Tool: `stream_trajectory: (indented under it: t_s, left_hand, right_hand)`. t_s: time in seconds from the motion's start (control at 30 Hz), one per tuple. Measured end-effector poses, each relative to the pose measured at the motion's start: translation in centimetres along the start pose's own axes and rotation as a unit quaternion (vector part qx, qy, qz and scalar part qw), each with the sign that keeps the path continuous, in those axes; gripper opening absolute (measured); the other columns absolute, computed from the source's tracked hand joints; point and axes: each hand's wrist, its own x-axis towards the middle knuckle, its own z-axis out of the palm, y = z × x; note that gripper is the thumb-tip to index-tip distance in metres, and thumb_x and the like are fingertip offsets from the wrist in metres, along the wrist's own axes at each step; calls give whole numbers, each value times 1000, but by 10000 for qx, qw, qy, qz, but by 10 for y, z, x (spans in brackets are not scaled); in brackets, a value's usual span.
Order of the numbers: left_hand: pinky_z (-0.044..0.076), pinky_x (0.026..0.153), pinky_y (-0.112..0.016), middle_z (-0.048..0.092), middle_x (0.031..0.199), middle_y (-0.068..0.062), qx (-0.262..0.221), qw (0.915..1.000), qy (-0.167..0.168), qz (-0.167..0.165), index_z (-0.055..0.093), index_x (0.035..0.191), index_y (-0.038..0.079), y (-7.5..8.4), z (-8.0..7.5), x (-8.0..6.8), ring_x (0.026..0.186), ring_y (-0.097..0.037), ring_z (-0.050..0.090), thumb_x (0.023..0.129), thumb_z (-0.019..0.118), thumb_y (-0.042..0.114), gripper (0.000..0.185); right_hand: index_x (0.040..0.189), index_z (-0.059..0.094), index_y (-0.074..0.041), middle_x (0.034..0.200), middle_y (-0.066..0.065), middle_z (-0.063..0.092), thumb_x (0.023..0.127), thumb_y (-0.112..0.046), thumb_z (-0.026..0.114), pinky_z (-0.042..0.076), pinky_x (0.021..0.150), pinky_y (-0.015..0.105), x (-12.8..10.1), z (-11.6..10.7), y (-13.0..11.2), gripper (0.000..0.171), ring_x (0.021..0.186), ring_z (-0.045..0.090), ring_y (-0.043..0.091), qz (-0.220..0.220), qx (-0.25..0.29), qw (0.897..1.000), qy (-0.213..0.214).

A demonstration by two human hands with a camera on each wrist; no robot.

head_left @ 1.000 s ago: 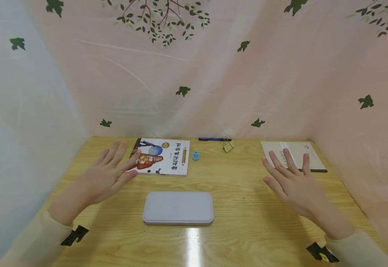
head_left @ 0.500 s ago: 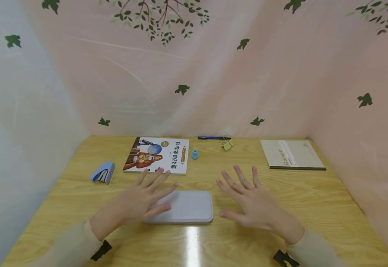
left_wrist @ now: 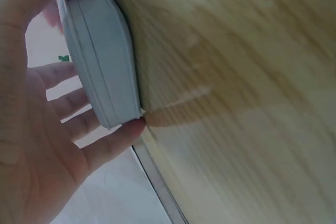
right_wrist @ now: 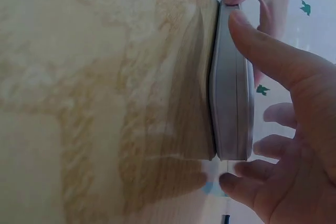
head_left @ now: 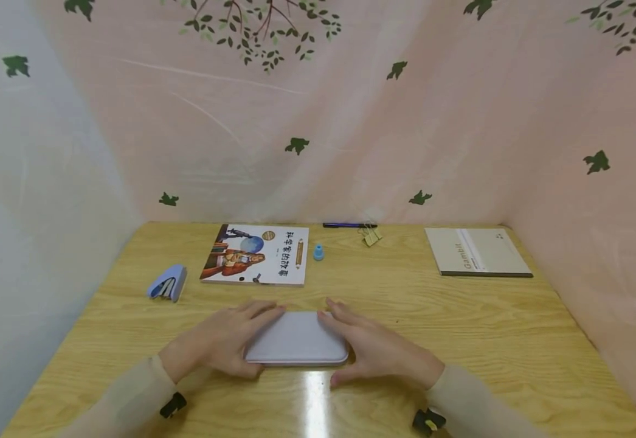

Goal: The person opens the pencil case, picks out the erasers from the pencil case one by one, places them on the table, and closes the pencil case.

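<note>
A flat lavender-grey pencil case with rounded corners lies closed near the front of the table. My left hand grips its left end, thumb at the near edge and fingers reaching to the far edge. In the left wrist view, the thumb and a fingertip meet opposite ends of the case side. Around the right end stands my right hand, fingers spread, over the far corner. Its thumb sits a little in front of the near edge. The right wrist view has that thumb overlapping the case, the other fingers loosely bent.
Behind the case lie a picture-covered book, a small blue cone-shaped piece, a dark blue pen and a yellow binder clip. A lavender stapler is at left, a beige notebook at back right. Patterned cloth walls the table.
Both hands have come inward and down from wide apart to the ends of the pencil case. The left fingers have taken hold of it. The stapler, earlier hidden by the left hand, now shows.
</note>
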Motion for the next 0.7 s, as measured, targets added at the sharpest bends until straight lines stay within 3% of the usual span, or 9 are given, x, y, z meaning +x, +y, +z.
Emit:
stream_trajectory:
  t_s: [0.17,0.3,0.53,0.7]
  left_hand:
    - [48,102,-46,43,151,-5,-80,10000,-1,-6,36,158,18,-6,3,-1,131,-23,47,76,77,56,99]
    - [46,105,-46,44,150,-4,-31,10000,66,64,38,157,17,-7,3,-2,132,-22,46,74,79,54,100]
    - [50,101,-44,50,145,-6,104,9989,329,305,45,153,13,-5,2,0,126,-24,52,70,83,51,100]
    - [53,96,-42,53,141,-8,227,9979,401,448,47,152,10,-6,4,1,121,-24,54,69,83,51,99]
  right_hand:
    - [158,36,-10,164,18,23,84,-50,81,40,112,44,1,0,0,95,143,39,31,132,16,9997,-214]
    - [155,41,-9,162,18,30,88,-44,79,43,110,43,3,-1,0,85,139,45,31,137,-86,9998,-121]
    - [150,49,-6,153,24,43,82,-39,80,54,97,38,8,3,2,82,119,62,26,-105,-517,9984,197]
    - [147,53,-5,148,25,48,78,-39,79,57,91,37,11,4,2,81,109,66,24,-177,-685,9972,258]
